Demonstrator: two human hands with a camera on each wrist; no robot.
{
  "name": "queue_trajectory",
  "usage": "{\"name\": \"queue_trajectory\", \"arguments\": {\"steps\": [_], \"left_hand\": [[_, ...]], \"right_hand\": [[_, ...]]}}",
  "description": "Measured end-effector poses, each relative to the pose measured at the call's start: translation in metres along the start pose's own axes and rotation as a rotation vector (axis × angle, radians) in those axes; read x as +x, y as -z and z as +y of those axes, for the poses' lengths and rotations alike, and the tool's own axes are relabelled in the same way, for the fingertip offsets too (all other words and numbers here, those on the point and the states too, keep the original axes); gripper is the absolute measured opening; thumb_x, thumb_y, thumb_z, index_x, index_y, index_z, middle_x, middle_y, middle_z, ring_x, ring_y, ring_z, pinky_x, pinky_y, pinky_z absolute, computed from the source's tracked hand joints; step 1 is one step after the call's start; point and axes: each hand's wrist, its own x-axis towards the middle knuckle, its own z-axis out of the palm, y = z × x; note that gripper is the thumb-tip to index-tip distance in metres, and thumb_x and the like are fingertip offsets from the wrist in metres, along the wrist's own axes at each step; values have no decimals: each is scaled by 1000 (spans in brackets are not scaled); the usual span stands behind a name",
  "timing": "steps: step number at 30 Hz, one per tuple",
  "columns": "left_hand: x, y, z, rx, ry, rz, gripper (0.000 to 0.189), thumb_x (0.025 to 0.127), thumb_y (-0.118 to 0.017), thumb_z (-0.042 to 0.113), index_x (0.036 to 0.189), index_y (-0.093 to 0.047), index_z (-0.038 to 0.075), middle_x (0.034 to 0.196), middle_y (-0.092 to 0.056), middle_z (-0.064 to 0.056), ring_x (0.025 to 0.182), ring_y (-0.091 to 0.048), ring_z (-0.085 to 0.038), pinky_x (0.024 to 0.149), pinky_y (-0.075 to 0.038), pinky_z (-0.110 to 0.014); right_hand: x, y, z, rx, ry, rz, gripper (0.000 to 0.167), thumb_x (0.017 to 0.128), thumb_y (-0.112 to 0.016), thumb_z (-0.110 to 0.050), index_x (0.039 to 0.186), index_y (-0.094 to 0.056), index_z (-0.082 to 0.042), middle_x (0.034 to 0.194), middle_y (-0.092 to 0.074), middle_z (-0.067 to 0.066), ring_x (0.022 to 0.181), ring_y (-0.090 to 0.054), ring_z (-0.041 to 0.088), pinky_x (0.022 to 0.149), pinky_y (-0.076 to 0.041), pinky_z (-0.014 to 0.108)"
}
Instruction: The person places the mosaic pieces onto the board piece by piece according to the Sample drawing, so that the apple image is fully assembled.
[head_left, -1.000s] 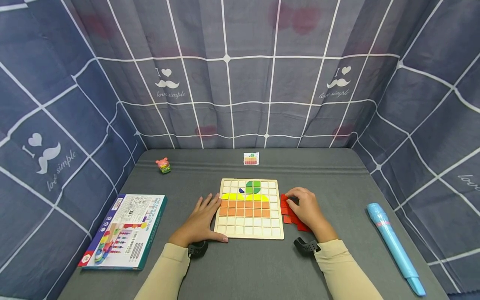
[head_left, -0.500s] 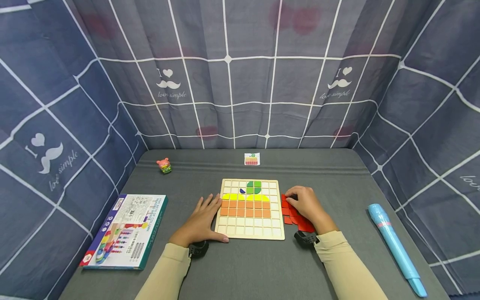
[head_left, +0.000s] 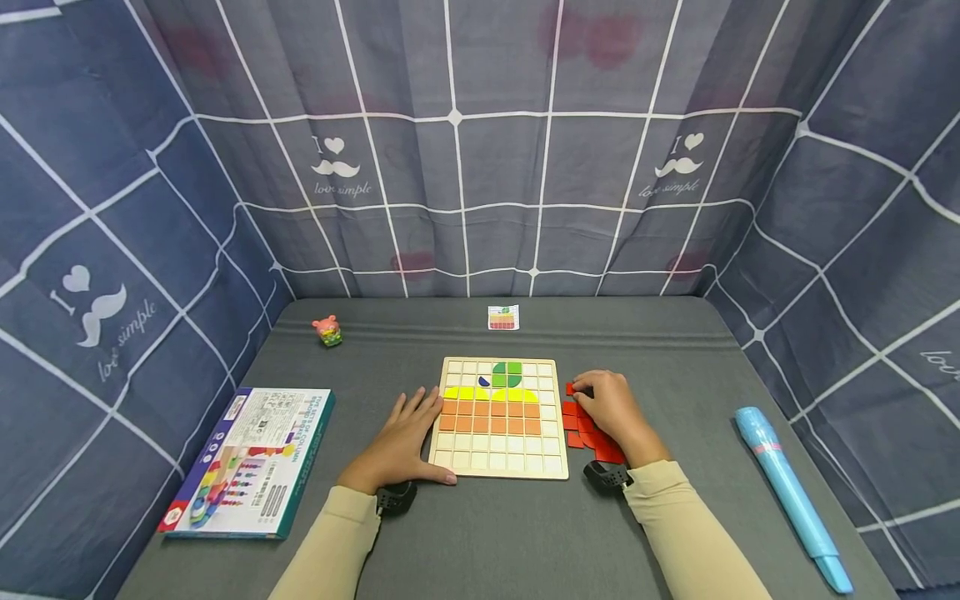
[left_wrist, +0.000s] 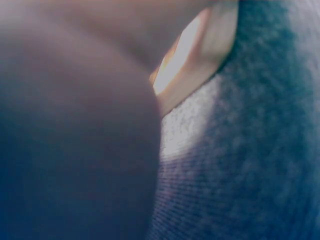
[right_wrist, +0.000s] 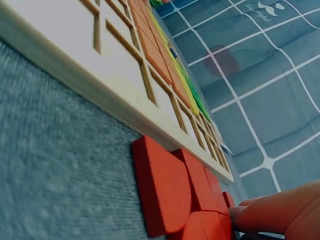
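Note:
A wooden grid board (head_left: pixel 498 465) lies in the middle of the table, filled partly with orange tiles (head_left: pixel 490 417), yellow pieces (head_left: pixel 517 396), green pieces (head_left: pixel 506 375) and one small dark blue piece (head_left: pixel 483 382). My left hand (head_left: pixel 401 440) rests spread along the board's left side, thumb at its near corner. In the left wrist view a blurred hand hides most of the board. To the right of the board, my right hand (head_left: pixel 609 406) pinches a red tile (head_left: pixel 570 388) at its fingertips. Below that hand, several red pieces (right_wrist: pixel 170 187) lie close together, partly covered.
A small pattern card (head_left: pixel 503 317) lies behind the board. At the back left stands a pink-headed pig figurine (head_left: pixel 327 331). A flat box (head_left: pixel 251 467) lies at left, a light blue pen-shaped stick (head_left: pixel 791 492) at right. Gridded curtains (head_left: pixel 495 167) enclose the table.
The right hand has shifted slightly away from me with the red tile, opening a gap between it and the other red pieces. My left hand and the board stay put.

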Motion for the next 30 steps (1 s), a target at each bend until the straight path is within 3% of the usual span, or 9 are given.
{"name": "queue_trajectory", "arguments": {"steps": [10,17,25,30], "left_hand": [[-1,1,1,-10,10,-13,141,67,-78,86,166,-24,1,173,-15,-16,158,-8,-38,124,2,-58],[0,1,0,-11,3,-2,141,67,-78,86,166,-26,1,173,-17,-16,158,-9,-39,124,1,-59],[0,1,-1,-3,-6,3,139,68,-79,84,166,-26,0,173,-16,-18,158,-10,-40,124,-1,-61],[-2,2,-1,-6,-18,3,138,70,-80,82,166,-25,-1,173,-15,-18,158,-9,-40,124,-1,-62]], "right_hand": [[-4,-7,-20,60,83,91,14,90,-85,-3,104,-83,-2,112,-73,10,107,-70,33,94,-56,50],[-7,-31,-68,133,337,93,11,87,-86,1,96,-82,-3,103,-72,4,95,-70,22,81,-60,38],[-13,-75,-130,168,610,-35,8,89,-84,-1,94,-81,-6,98,-72,1,95,-68,15,85,-57,30],[-13,-93,-151,155,689,-96,9,90,-83,-1,97,-82,-6,100,-73,2,98,-67,16,90,-55,27]]}}
